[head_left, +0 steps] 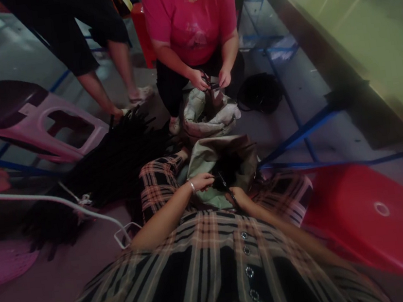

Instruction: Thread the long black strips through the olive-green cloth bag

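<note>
Above an open sack point(202, 153) between my knees, my left hand point(204, 181) is closed in a pinch, with something small and dark at its fingertips that I cannot make out. My right hand point(233, 195) is closed on dark scissors point(224, 181), whose blades point up and left toward the left fingertips. Inside the sack lies a dark heap point(228, 166). A bundle of long black strips point(114, 157), tied with a pale cord point(83, 200), lies on the floor to the left.
Opposite, a person in a pink shirt point(191, 25) works over a pale sack point(213, 125); another person's legs point(94, 86) stand at left. A pink stool point(70, 130), a red stool point(371, 218), a black basin point(259, 94) and a blue-framed table point(338, 65) surround me.
</note>
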`<state>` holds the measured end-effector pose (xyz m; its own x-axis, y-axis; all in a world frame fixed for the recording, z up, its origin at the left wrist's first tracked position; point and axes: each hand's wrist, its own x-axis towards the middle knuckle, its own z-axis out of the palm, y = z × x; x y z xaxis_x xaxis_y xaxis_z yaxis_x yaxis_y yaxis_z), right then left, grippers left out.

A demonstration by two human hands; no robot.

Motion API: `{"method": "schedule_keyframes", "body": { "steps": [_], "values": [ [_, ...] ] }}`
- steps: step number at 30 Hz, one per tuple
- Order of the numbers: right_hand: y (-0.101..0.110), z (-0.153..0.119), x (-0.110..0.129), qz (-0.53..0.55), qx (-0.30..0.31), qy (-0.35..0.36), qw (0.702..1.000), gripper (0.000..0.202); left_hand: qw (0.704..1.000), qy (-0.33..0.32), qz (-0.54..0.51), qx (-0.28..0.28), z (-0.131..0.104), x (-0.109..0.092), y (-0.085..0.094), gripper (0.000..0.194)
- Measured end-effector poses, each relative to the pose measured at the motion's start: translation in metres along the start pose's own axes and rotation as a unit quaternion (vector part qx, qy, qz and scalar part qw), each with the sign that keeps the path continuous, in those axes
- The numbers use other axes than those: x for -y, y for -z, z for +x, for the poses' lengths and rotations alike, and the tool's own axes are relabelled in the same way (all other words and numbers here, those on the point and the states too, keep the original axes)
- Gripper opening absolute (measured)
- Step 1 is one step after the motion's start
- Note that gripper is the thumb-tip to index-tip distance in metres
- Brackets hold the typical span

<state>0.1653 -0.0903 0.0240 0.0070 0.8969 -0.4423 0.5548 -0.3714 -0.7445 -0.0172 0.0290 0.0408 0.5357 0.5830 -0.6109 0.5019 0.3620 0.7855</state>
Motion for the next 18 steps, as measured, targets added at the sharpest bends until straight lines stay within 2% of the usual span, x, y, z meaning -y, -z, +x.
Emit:
{"method": "schedule_keyframes", "body": {
  "steps": [4,8,11,14,18],
  "values": [
    [0.0,0.004,-0.004,0.023,-0.023,-0.024,0.999,0.021,1.0,0.014,0.007,-0.019,0.0,0.003,0.007,0.018],
    [-0.004,0.007,-0.007,0.114,0.008,-0.07,0.991,0.018,0.998,0.014,-0.032,-0.043,-0.001,0.004,0.006,0.031],
    [-0.005,0.006,-0.004,0.167,0.024,-0.068,0.983,0.015,0.997,0.014,-0.038,-0.064,-0.001,0.003,0.002,0.032],
    [-0.004,0.004,-0.002,0.165,0.033,-0.053,0.984,0.015,0.996,0.009,-0.05,-0.071,-0.001,0.001,0.0,0.027],
    [-0.002,0.004,-0.002,0.107,0.066,-0.027,0.992,0.014,0.995,-0.004,-0.073,-0.067,0.0,0.0,-0.002,0.022]
  ]
}}
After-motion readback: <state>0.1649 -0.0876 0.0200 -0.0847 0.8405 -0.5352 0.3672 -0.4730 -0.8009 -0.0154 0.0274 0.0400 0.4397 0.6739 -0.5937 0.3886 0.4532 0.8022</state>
